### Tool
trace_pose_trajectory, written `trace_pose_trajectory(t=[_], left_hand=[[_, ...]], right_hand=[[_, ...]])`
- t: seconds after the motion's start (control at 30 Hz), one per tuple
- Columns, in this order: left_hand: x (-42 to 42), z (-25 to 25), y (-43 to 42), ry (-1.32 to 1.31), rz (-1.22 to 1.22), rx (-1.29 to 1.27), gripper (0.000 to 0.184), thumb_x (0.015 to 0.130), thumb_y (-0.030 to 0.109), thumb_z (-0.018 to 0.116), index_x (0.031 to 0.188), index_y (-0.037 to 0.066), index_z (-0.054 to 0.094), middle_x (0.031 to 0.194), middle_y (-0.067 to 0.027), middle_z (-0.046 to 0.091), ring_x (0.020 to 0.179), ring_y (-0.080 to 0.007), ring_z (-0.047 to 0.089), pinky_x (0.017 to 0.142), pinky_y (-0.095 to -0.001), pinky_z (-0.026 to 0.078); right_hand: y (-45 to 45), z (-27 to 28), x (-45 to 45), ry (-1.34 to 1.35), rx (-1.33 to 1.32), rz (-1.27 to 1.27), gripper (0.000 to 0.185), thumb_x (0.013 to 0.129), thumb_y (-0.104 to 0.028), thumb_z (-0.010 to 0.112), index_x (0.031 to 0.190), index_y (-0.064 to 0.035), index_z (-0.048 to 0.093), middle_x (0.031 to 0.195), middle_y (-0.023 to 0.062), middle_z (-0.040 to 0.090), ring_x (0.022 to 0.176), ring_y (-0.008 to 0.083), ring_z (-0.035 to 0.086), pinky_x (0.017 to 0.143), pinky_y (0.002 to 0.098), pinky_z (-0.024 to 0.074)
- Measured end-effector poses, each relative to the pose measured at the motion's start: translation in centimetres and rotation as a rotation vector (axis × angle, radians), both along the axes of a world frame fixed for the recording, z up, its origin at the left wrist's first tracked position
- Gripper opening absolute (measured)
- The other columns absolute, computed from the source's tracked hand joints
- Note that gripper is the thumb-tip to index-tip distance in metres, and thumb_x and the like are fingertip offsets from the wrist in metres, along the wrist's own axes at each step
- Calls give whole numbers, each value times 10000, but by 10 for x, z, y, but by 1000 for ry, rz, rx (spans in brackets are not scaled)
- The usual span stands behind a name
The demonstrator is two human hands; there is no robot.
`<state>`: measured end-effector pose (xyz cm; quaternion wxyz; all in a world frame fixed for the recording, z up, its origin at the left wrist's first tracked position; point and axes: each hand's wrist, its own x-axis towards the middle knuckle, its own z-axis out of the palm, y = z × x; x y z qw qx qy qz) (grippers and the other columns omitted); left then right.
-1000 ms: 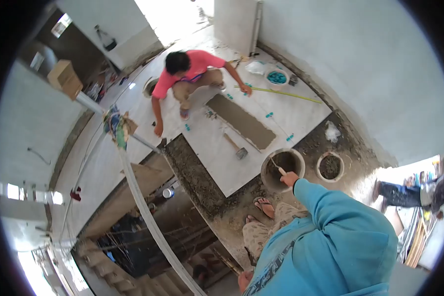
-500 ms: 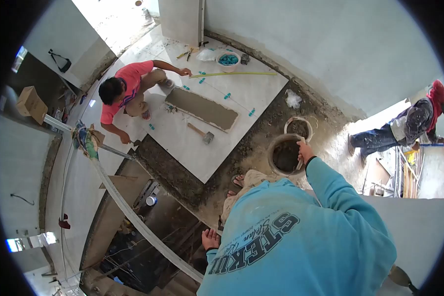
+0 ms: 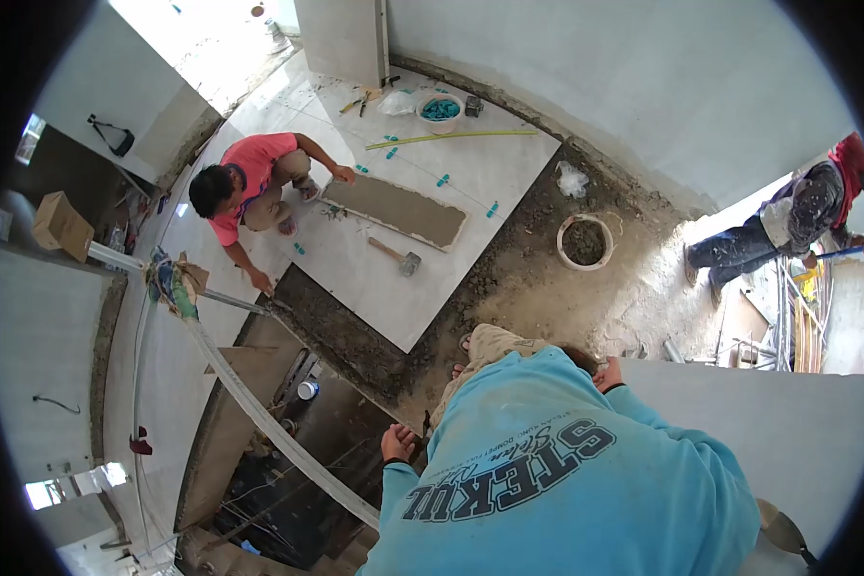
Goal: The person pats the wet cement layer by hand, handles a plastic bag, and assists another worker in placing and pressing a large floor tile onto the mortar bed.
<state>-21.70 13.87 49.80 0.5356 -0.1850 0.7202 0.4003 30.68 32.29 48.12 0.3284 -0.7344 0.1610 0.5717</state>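
My right hand (image 3: 607, 374) is closed at my right side, against the edge of a bucket (image 3: 581, 358). Only a dark sliver of that bucket shows past my blue shirt (image 3: 547, 451); the rest is hidden by my body. My left hand (image 3: 398, 442) hangs low on the other side with curled fingers, and nothing shows in it. In front of me, a second round bucket (image 3: 564, 252) with dark soil stands on the bare ground. A large white tile (image 3: 682, 403) lies beside my right arm.
A co-worker in pink (image 3: 250, 182) squats on the white tiled floor by a mortar-covered tile (image 3: 394, 209) and a mallet (image 3: 408, 263). Another person (image 3: 787, 221) bends at the right. A pole (image 3: 259, 422) crosses above a dark pit (image 3: 288, 490). A trowel (image 3: 785, 530) lies lower right.
My right hand has drawn the nearer bucket back towards my body. My left hand has shifted slightly left and its fingers have curled. The pink-shirted co-worker's hand has left the tape measure.
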Motion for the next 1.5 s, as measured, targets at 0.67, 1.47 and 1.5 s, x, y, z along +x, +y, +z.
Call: trace_pose_trajectory(t=[0.67,1.47,1.5], left_hand=[[-23,37,163,225,-173,308,229,941,318,508,1074,150,587,943,-31,669,749,-151,625,570,-302,458],[213,-123,60,354,-634,-293,146,788,79,555,818,62,697,820,-144,676,754,-298,648,621,-450,519],[223,-117,45,-56,105,-278,167,789,61,532,840,55,690,842,-125,679,747,-247,654,558,-428,513]], right_hand=[[-48,-66,101,-822,486,764,160,834,-124,651,958,-54,580,780,92,530,715,210,543,628,320,501],[279,61,160,-277,328,661,295,875,-268,602,693,-163,396,553,-8,387,470,141,382,441,277,376],[285,57,165,-261,318,656,308,877,-274,600,682,-167,388,544,-12,381,459,139,375,433,275,371]])
